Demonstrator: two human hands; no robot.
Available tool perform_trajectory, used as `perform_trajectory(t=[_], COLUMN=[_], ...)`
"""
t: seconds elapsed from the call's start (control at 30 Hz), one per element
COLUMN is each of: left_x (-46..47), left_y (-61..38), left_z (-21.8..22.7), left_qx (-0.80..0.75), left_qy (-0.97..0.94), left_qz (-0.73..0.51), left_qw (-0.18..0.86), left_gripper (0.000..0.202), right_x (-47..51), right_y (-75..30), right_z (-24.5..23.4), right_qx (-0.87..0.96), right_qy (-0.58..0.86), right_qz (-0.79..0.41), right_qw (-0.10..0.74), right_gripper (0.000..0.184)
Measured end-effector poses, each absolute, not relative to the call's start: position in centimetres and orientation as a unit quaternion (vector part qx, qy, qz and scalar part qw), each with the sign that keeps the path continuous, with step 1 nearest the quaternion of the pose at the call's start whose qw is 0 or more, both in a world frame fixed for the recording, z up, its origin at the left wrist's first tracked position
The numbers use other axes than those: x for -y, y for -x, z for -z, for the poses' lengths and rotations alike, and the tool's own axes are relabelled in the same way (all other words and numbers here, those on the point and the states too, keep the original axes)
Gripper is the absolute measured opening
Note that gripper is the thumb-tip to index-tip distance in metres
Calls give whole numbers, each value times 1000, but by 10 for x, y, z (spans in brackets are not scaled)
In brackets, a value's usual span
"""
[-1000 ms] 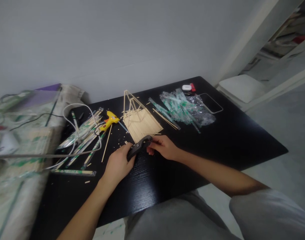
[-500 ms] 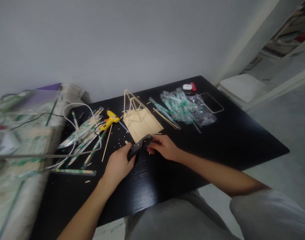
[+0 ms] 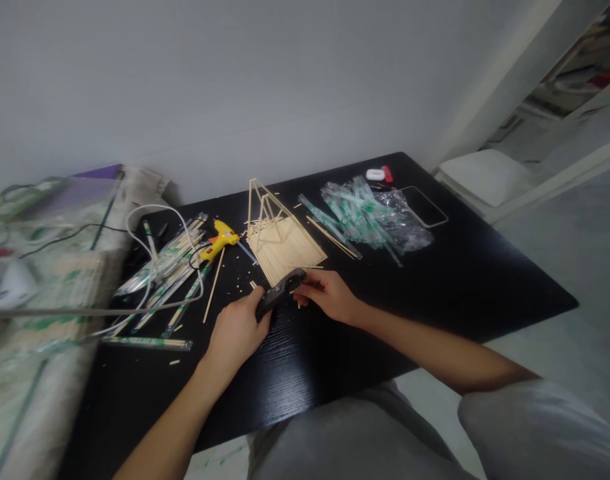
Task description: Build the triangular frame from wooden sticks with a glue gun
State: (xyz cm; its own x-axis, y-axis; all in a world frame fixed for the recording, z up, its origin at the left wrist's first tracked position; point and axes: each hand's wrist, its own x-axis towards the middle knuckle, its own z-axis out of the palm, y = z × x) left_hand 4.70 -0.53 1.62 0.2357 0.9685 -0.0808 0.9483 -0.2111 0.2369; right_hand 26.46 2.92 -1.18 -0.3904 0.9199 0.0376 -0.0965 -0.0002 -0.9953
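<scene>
My left hand point(image 3: 241, 325) is wrapped round a black hand tool point(image 3: 279, 293) that looks like a cutter, its far end pointing at my right hand. At that end my right hand point(image 3: 329, 297) is closed, fingers pinched on a thin wooden stick point(image 3: 299, 305) of which only a short bit shows. Just beyond both hands lies a flat panel of wooden sticks point(image 3: 292, 243) side by side. A triangular stick frame point(image 3: 253, 200) stands upright on its far left part. Left of the panel rests a yellow glue gun point(image 3: 219, 241).
Wrapped chopsticks point(image 3: 175, 267) and a white cable point(image 3: 197, 297) lie at the left. Right of the panel are loose sticks point(image 3: 332, 237), torn plastic wrappers point(image 3: 355, 213), a phone point(image 3: 425, 205) and a white case point(image 3: 375, 175). Small offcuts are scattered on the black table point(image 3: 465, 287).
Almost nothing differs. The black tool and both hands have shifted only very slightly; the things on the table lie as before.
</scene>
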Motion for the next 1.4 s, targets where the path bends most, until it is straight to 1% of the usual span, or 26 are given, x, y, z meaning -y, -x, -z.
perform_trajectory(t=[0.1,0.23,0.33,0.4,0.43,0.5,0.57,0.6,0.63,0.7,0.8,0.87,1.0,1.13,1.4], left_x=[5,4,2,-2,-3,-6,-7,-7,-7,-6,-4,-3,-2,-2,-1], left_y=[-48,-48,-44,-41,-40,-38,-37,-38,-39,-40,-40,-39,-41,-43,-42], left_z=[-14,-12,-12,-13,-14,-15,-17,-17,-18,-18,-18,-19,-20,-16,-12], left_qx=[-613,-615,-633,-647,-651,-638,-596,-577,-564,-570,-607,-622,-632,-626,-622], left_qy=[-779,-776,-753,-716,-687,-605,-520,-493,-482,-509,-599,-650,-704,-727,-737], left_qz=[-58,-82,-115,-164,-195,-250,-278,-285,-290,-294,-279,-257,-214,-194,-188], left_qw=[114,111,137,202,258,406,544,586,604,574,440,351,243,203,187], left_gripper=[9,13,14,22,28,38,42,42,42,41,40,37,29,24,20], right_x=[-30,-31,-32,-32,-32,-31,-31,-31,-31,-31,-30,-30,-30,-30,-30], right_y=[-264,-264,-265,-265,-265,-264,-264,-264,-264,-265,-265,-265,-265,-265,-264], right_z=[11,11,12,12,13,14,15,15,15,15,13,11,8,8,11], right_qx=[567,557,543,533,529,524,523,523,525,528,534,533,527,519,507], right_qy=[365,359,351,344,341,335,328,324,320,312,304,305,307,302,317], right_qz=[-607,-616,-626,-631,-633,-639,-642,-643,-643,-645,-647,-650,-657,-661,-663], right_qw=[420,425,437,447,450,453,455,456,456,455,452,448,443,451,450], right_gripper=[30,30,29,29,29,29,28,28,28,30,35,34,30,31,32])
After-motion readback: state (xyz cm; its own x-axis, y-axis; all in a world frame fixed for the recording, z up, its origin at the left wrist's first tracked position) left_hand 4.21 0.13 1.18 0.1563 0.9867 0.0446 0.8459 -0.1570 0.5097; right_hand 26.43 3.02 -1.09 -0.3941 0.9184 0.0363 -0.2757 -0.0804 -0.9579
